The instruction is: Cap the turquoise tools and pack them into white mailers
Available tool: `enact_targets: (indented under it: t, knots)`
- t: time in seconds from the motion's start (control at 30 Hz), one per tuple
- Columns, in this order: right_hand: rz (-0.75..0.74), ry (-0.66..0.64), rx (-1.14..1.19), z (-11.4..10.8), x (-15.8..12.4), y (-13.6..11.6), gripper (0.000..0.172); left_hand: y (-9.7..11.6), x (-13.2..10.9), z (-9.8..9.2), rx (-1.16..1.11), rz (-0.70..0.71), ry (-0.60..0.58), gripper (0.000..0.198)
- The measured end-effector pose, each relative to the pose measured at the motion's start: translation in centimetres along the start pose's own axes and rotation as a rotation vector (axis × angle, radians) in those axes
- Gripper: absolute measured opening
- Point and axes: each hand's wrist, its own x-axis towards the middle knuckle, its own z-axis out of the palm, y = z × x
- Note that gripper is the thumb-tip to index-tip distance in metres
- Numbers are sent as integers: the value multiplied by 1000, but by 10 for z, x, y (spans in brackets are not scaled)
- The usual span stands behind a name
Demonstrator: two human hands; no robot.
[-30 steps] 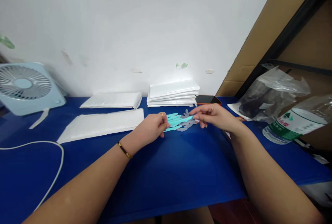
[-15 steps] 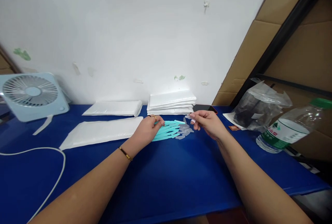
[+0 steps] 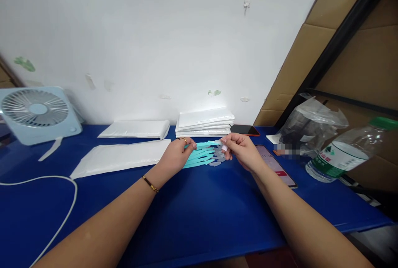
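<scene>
Several thin turquoise strips (image 3: 199,157) lie side by side on the blue table, fanning slightly apart. Small translucent grey tabs (image 3: 217,158) cluster at their right ends. My left hand (image 3: 178,154) pinches the left end of the top strip between thumb and fingers. At that strip's right end my right hand (image 3: 241,148) is closed in a pinch by a grey tab, so the strip spans both hands. A small white piece (image 3: 224,148) shows at the right fingers; whether it is a finger wrap I cannot tell.
White padded envelopes (image 3: 205,119) are stacked at the wall, with more white packets (image 3: 121,158) at left. A fan (image 3: 39,112) and white cable (image 3: 74,197) stand left. A lit phone (image 3: 275,162), a bottle (image 3: 338,154) and a plastic bag (image 3: 311,127) are on the right.
My right hand has moved left, bringing the grey tab to the end of the turquoise strip. My left hand stays put. The lit phone now shows beside my right forearm.
</scene>
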Motion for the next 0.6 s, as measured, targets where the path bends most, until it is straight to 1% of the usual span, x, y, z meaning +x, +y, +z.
enact_targets:
  t: [0.1, 0.23, 0.3, 0.47, 0.6]
  knots:
    - [-19, 12, 20, 2, 0, 0, 28, 2, 0, 0, 11, -20, -4, 29]
    - [-67, 85, 19, -2, -1, -3, 26, 4, 0, -1, 3, -36, -1, 29]
    - [-68, 94, 4, -3, -2, -3, 26, 4, 0, -2, -8, -33, 5, 29]
    - [-41, 24, -18, 5, -3, 0, 28, 7, -2, 1, -9, -15, 8, 30]
    - [25, -95, -104, 5, -3, -1, 30, 10, -5, 3, 27, -10, -42, 30]
